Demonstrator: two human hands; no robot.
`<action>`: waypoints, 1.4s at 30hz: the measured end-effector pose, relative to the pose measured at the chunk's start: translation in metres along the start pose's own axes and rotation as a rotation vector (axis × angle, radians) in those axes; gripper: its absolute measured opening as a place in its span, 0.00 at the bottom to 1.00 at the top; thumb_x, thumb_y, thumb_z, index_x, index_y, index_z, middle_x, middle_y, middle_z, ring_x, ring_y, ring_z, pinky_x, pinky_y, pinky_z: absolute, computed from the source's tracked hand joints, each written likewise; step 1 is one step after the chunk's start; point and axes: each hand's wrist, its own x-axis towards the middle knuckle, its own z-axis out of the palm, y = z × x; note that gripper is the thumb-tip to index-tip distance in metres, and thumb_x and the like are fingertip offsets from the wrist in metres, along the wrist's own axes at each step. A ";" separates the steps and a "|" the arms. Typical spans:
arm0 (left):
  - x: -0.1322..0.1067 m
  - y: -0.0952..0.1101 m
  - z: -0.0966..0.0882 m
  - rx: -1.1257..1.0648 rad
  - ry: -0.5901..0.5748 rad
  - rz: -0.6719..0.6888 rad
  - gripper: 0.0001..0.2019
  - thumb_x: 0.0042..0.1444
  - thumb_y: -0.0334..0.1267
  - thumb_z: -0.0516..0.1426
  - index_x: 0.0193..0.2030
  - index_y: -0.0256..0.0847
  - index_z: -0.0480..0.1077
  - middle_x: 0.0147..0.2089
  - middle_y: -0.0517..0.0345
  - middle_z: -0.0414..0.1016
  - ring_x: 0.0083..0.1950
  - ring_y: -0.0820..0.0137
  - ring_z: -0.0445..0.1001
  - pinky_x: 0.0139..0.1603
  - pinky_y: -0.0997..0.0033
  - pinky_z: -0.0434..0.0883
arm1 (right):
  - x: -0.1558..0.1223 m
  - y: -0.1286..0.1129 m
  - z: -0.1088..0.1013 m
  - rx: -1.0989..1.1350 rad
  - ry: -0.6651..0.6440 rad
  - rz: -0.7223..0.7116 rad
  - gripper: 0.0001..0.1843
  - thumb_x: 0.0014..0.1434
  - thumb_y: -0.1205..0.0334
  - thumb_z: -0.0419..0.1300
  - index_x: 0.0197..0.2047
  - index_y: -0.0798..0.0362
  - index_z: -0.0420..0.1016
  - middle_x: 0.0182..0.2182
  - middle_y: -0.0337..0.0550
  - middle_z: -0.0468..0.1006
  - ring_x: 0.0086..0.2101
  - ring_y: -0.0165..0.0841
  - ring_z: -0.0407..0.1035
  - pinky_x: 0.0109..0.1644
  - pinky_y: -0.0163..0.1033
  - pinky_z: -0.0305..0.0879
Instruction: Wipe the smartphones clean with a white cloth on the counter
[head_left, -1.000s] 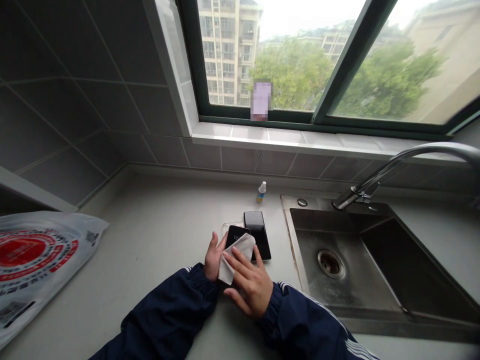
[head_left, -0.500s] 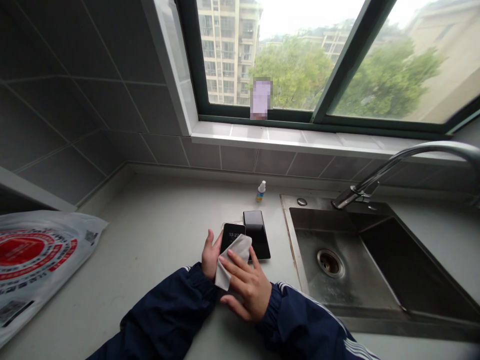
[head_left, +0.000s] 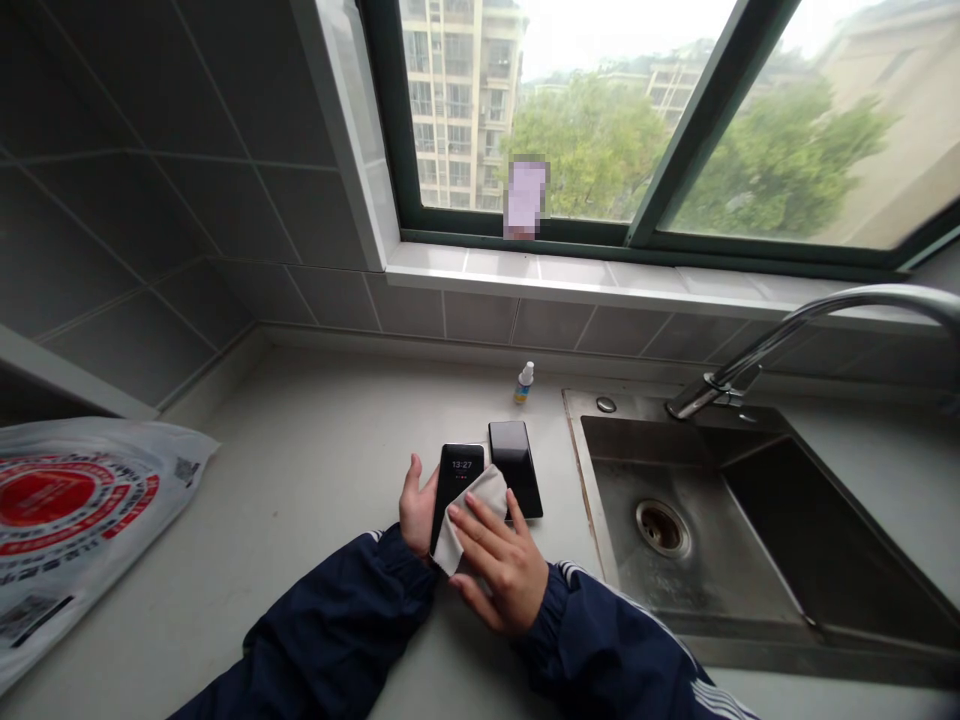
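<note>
A black smartphone [head_left: 453, 490], its lit screen reading 13:27, rests in my left hand [head_left: 415, 512], which supports it from beneath and along its left edge, thumb sticking up. Over the lower right of that screen lies a light grey cleaning cloth [head_left: 475, 508]. My right hand [head_left: 504, 572] presses the cloth down with fairly straight fingers, its thumb near the phone's bottom end. Just to the right, a larger dark device with a glossy screen [head_left: 514, 465] lies flat on the counter, partly behind the cloth and fingertips.
A small spray bottle [head_left: 524, 384] with a white cap stands behind the devices. On the right are a steel sink [head_left: 589, 500] and a curved faucet [head_left: 787, 330]. A printed plastic bag [head_left: 82, 520] lies at the left. The tiled window sill [head_left: 570, 270] borders the back.
The cloth and my right hand have shifted slightly right and up across the phone, uncovering more of its left side. The phone has tilted more upright, and my left hand has moved slightly left.
</note>
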 end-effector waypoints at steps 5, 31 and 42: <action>-0.001 0.002 0.001 0.069 0.004 -0.016 0.40 0.60 0.64 0.45 0.68 0.32 0.57 0.56 0.33 0.73 0.52 0.47 0.76 0.58 0.43 0.66 | -0.001 -0.011 0.000 0.011 -0.105 -0.066 0.28 0.66 0.53 0.52 0.66 0.54 0.60 0.65 0.44 0.62 0.68 0.41 0.46 0.71 0.59 0.18; -0.001 0.004 0.001 0.074 0.040 0.070 0.39 0.60 0.62 0.47 0.71 0.39 0.50 0.62 0.35 0.69 0.56 0.45 0.73 0.61 0.40 0.62 | -0.001 -0.007 0.007 -0.051 -0.078 -0.054 0.24 0.66 0.51 0.52 0.60 0.55 0.68 0.66 0.45 0.60 0.69 0.44 0.43 0.70 0.61 0.17; 0.001 0.004 -0.002 0.049 0.050 0.069 0.40 0.61 0.61 0.45 0.71 0.34 0.48 0.59 0.31 0.71 0.55 0.44 0.74 0.61 0.41 0.60 | 0.003 -0.015 0.009 -0.071 0.033 0.041 0.23 0.64 0.60 0.53 0.61 0.58 0.67 0.65 0.46 0.63 0.68 0.44 0.48 0.72 0.57 0.22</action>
